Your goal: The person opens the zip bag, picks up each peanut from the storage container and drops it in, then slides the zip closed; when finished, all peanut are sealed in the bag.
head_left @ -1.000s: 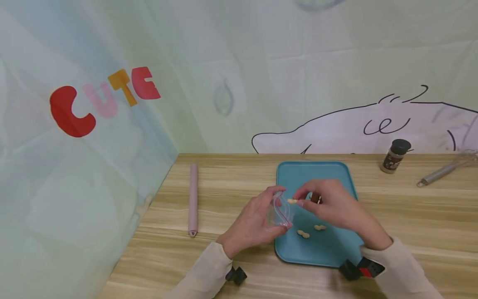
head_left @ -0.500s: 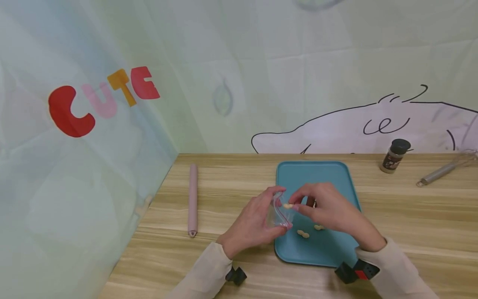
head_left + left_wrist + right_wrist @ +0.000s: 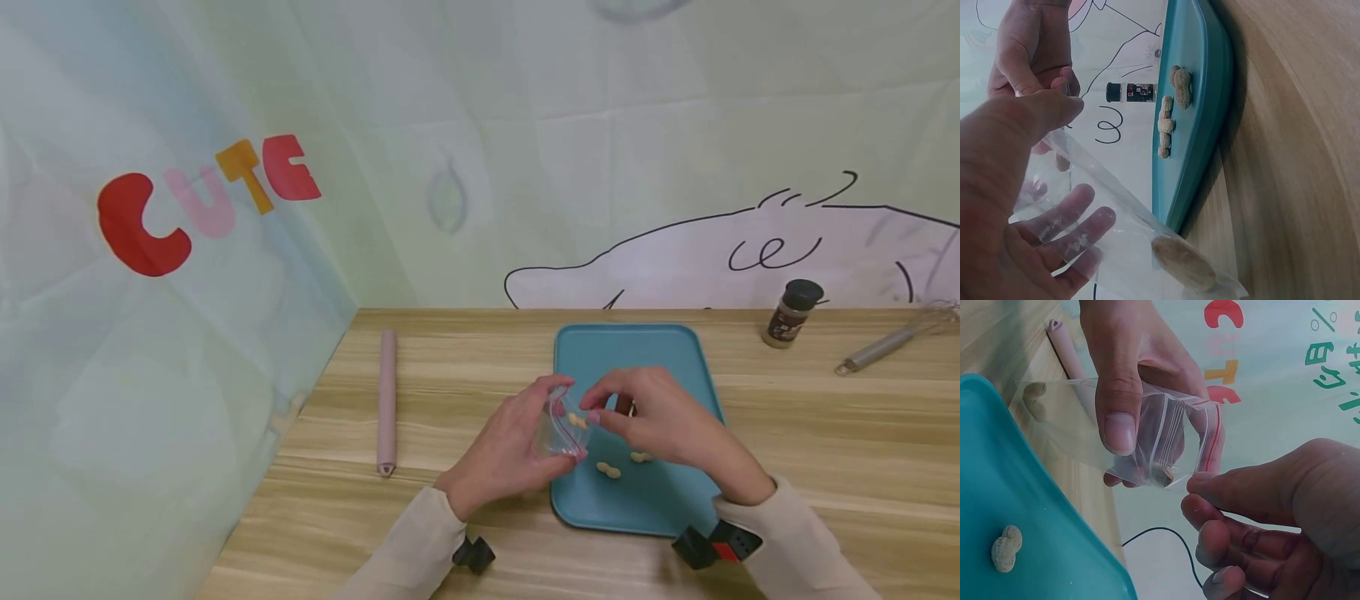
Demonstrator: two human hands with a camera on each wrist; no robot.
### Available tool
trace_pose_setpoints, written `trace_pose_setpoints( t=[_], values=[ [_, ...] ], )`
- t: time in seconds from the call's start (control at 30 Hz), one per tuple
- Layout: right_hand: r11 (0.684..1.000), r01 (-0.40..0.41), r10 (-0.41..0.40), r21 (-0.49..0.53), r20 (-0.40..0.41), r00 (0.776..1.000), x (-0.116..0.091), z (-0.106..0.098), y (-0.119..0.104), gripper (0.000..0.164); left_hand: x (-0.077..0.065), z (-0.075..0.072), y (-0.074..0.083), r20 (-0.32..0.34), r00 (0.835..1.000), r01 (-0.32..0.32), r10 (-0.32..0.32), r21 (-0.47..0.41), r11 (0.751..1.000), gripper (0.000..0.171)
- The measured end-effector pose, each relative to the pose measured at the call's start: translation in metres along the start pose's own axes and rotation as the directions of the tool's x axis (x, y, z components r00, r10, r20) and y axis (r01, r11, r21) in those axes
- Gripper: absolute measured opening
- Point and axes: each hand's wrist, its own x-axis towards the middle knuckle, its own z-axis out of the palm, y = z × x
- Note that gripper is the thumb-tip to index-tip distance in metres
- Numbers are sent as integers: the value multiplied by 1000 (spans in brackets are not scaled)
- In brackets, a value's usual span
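Observation:
My left hand (image 3: 510,446) grips a clear zip bag (image 3: 1157,440) between thumb and fingers, its red-lined mouth held apart. One peanut (image 3: 1184,262) lies down at the bag's bottom. Another peanut (image 3: 577,421) is just inside the mouth, clear of the right fingertips. My right hand (image 3: 660,412) hovers over the tray with thumb and index finger close together, right at the bag's edge. On the blue tray (image 3: 630,342), peanuts (image 3: 608,470) lie below the hands; the left wrist view shows several peanuts (image 3: 1183,87) there.
A pinkish rolling-pin-like rod (image 3: 387,400) lies on the wooden table (image 3: 465,358) at left. Behind the tray to the right stands a black-capped spice jar (image 3: 793,313), with a whisk (image 3: 892,342) beyond it. A printed curtain (image 3: 420,125) hangs behind the table.
My right hand has moved left to the bag's mouth with a peanut and let go of it; the peanut has dropped slightly into the bag. The left hand has stayed in place.

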Motion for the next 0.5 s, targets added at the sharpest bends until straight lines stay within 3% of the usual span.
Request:
trace_pose_setpoints(
  t=[0.3, 0.5],
  values=[
    [1000, 16, -17, -15, -50, 999, -1, -4, 1, 12, 0, 1, 1, -7, 1000, 11, -11, 3, 1000, 82],
    [999, -29, 27, -16, -81, 996, -3, -13, 5, 11, 0, 0, 1, -2, 1000, 24, -24, -21, 999, 83]
  ],
)
